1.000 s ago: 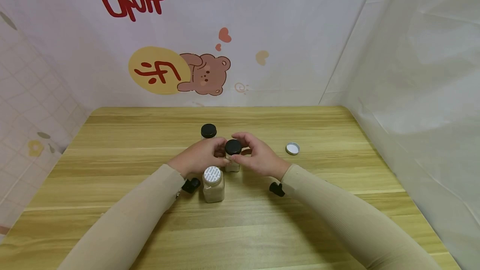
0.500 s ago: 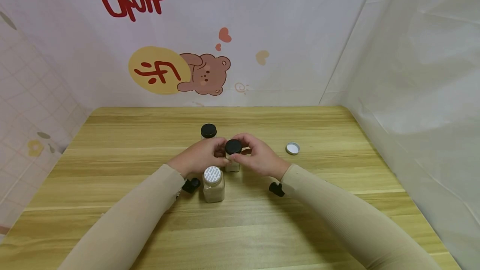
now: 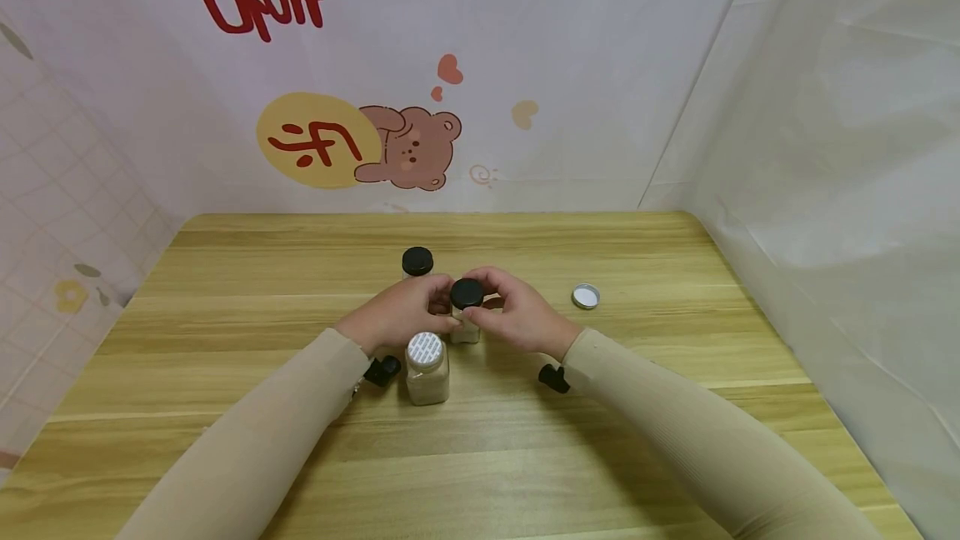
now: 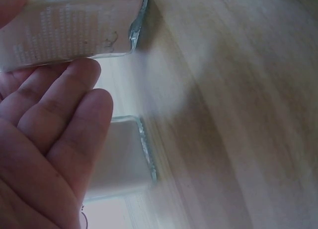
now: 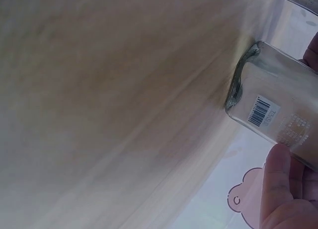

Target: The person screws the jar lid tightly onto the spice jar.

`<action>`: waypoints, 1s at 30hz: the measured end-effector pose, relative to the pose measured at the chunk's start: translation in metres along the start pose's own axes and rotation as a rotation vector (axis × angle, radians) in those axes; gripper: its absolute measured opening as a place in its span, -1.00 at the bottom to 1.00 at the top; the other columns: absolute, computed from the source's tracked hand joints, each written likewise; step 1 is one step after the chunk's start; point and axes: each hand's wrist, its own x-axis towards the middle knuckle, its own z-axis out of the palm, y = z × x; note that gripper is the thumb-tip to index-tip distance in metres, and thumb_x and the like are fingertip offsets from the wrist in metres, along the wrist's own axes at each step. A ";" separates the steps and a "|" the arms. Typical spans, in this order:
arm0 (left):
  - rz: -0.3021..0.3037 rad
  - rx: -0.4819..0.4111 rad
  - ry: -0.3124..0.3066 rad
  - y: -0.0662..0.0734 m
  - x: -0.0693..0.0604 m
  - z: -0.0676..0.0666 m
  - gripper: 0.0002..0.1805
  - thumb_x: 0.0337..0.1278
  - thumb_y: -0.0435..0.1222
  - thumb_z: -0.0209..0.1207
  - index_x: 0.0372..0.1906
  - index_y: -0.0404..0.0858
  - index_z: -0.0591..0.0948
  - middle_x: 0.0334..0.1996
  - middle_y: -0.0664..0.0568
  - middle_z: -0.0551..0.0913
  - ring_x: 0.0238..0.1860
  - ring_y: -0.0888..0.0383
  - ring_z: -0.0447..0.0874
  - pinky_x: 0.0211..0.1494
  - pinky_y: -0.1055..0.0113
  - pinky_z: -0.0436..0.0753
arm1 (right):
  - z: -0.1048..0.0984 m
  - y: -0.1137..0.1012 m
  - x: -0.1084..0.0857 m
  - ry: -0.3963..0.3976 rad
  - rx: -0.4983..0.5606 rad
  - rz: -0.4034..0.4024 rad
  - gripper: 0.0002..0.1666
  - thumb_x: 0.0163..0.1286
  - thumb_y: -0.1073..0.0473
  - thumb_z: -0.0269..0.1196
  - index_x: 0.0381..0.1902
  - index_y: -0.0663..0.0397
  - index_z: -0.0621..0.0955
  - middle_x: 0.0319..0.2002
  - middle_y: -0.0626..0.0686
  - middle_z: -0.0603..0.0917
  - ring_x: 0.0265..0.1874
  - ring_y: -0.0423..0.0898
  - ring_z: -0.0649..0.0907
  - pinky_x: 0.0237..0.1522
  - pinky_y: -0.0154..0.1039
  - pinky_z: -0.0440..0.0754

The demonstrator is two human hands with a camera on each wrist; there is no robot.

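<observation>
On the counter, the jar stood upright, the hands partly closed about it: left hand gripping its body, right hand apparently near its neck. Before it stood a sealed jar; behind-left, another jar; rightward, a lid.

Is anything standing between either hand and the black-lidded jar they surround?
Nothing visible: the left hand and right hand both touch that jar. The white-topped jar stands nearer the person, outside both grips.
</observation>
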 end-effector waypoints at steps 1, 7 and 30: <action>-0.001 -0.003 0.000 0.000 0.000 0.000 -0.73 0.30 -0.18 0.42 0.02 -0.04 0.63 -0.07 0.17 0.78 0.00 0.18 0.72 0.30 0.05 0.61 | 0.000 0.000 0.000 0.001 0.001 0.004 -0.55 0.46 0.27 0.36 0.25 0.13 0.55 0.14 0.12 0.67 0.13 0.02 0.65 0.28 0.00 0.63; 0.002 -0.011 -0.002 0.001 0.000 0.001 -0.72 0.31 -0.20 0.41 0.04 -0.04 0.63 -0.04 0.17 0.78 0.04 0.19 0.73 0.34 0.04 0.60 | 0.000 0.000 0.000 -0.001 0.009 0.027 -0.46 0.45 0.26 0.38 0.31 0.19 0.49 0.18 0.15 0.65 0.16 0.05 0.65 0.28 0.05 0.64; -0.011 -0.021 -0.001 -0.001 0.001 0.001 -0.71 0.31 -0.18 0.42 0.05 -0.01 0.62 0.00 0.17 0.77 0.07 0.20 0.72 0.35 0.06 0.60 | 0.000 -0.002 -0.001 0.006 0.006 0.035 -0.45 0.46 0.27 0.35 0.35 0.17 0.50 0.19 0.16 0.66 0.17 0.06 0.64 0.30 0.05 0.63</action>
